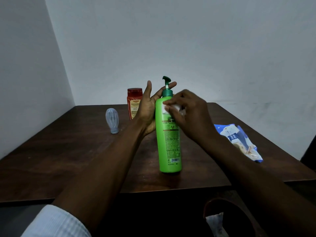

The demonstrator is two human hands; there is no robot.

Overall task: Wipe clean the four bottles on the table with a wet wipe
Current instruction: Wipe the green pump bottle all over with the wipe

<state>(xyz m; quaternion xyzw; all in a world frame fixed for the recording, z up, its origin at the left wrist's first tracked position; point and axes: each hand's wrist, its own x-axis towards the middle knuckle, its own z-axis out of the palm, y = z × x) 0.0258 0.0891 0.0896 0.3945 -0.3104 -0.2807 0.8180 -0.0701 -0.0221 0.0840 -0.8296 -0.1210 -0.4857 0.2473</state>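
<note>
Wiping bottle (pixel 169 142) shoulder with wipe (pixel 166 106) pinched in curled right hand (pixel 189 113) fingers | left hand (pixel 148 108) fingers straight behind bottle, gripping nothing, bracing it against rub

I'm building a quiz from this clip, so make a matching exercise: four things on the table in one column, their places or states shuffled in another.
1 green pump bottle
2 red bottle
3 pale blue bottle
4 wipes packet

A lying at the right of the table
B partly hidden behind the left hand
C standing alone at the left
D rubbed with the wet wipe in the right hand

Pairs: 1-D, 2-B, 3-C, 4-A
</note>
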